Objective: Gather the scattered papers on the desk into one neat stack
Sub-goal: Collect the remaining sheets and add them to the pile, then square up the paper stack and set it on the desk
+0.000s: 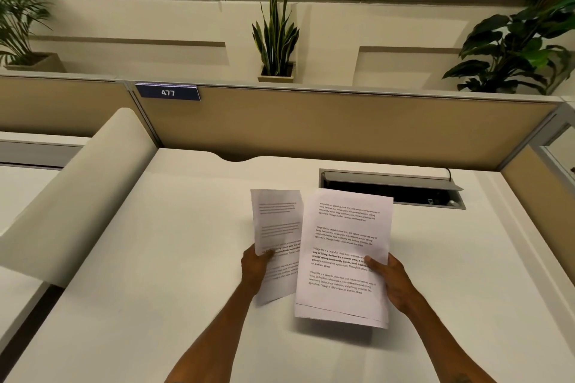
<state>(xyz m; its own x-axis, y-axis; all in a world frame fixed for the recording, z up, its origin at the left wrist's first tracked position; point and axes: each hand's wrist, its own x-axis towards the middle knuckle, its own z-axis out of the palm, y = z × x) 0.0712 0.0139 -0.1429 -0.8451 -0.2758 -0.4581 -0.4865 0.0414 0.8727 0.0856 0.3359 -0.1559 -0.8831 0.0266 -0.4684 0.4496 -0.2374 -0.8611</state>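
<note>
My right hand grips a small stack of printed white papers by its right edge, thumb on top, lifted above the white desk. My left hand holds a single printed sheet by its left edge, tilted upright. This sheet sits just left of the stack, and its right edge is tucked behind the stack's left edge. Both are held over the middle of the desk. I see no other loose papers on the desk surface.
An open cable tray with a raised lid is set into the desk behind the papers. A tan partition with a blue "477" tag bounds the far edge. A curved white divider rises at left. Potted plants stand beyond.
</note>
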